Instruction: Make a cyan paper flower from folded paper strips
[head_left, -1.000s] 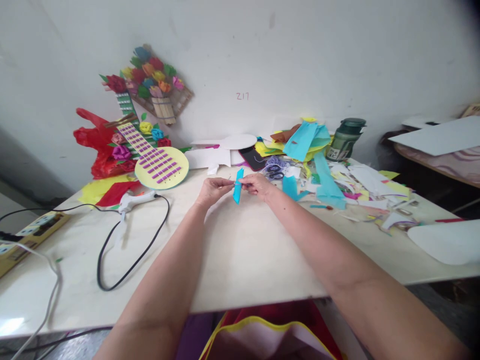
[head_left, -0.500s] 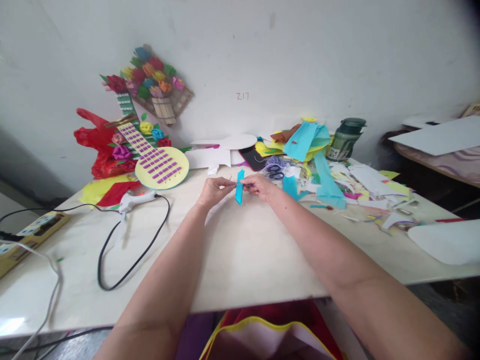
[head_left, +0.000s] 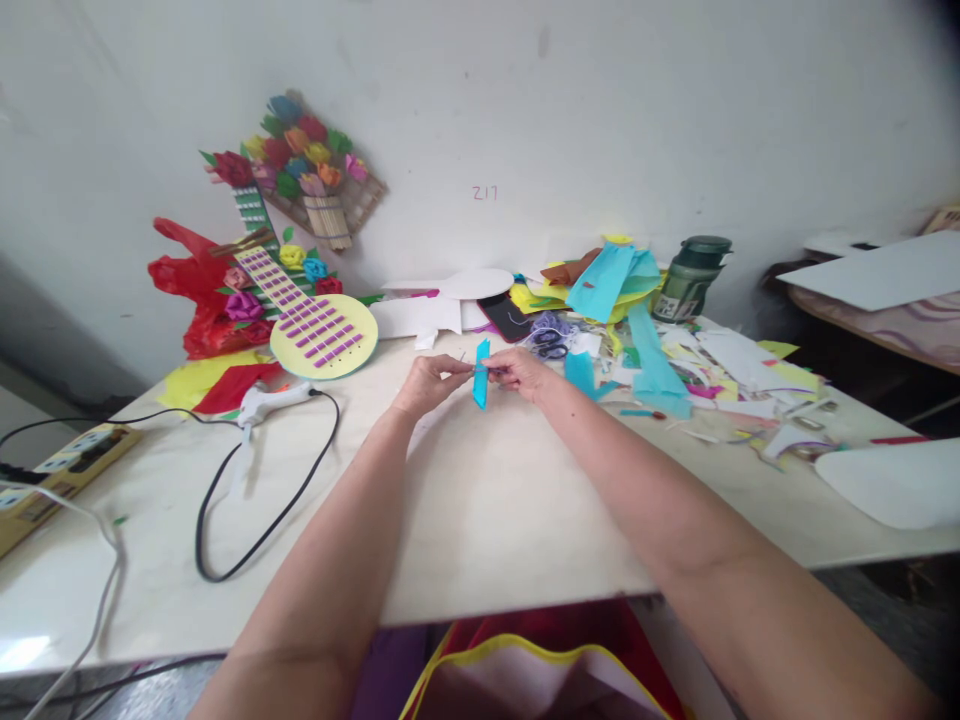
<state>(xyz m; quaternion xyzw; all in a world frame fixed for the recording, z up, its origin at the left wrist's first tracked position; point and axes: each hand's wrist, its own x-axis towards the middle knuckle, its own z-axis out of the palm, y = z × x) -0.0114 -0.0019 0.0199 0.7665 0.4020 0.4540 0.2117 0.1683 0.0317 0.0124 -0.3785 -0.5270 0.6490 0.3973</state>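
My left hand and my right hand meet above the middle of the white table. Between their pinched fingertips stands a narrow folded strip of blue paper, upright and slightly tilted. A thin wire or thread seems to cross it at the pinch, but it is too fine to make out. Both hands are closed on the strip, the left from its left side, the right from its right side.
A glue gun with a black cord lies left. A yellow paper guitar and paper flowers lean on the wall. Scissors, blue paper pieces, scraps and a green jar crowd the right. A power strip sits far left.
The blue strip and both hands have drifted slightly to the right and the strip has turned a little; the grip is unchanged.
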